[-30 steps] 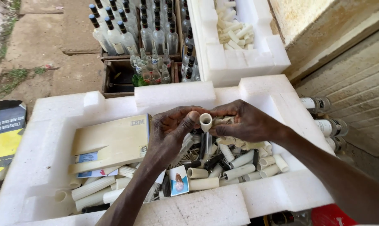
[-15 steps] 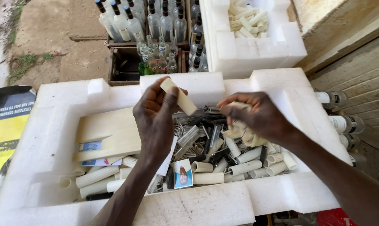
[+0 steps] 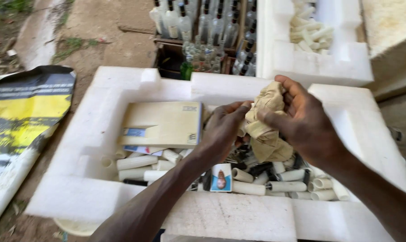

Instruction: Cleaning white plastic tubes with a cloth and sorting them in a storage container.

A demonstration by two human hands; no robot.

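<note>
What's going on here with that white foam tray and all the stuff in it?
A person holds a crumpled tan cloth in both hands, left hand and right hand, above a white foam tray. The tray holds short white tubes, a flat tan box and dark metal pieces. Crated glass bottles stand behind it.

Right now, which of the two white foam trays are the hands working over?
The near foam tray, holding the flat tan box and loose pale tubes. The far foam tray, beside the bottle crate, sits beyond both hands.
</note>
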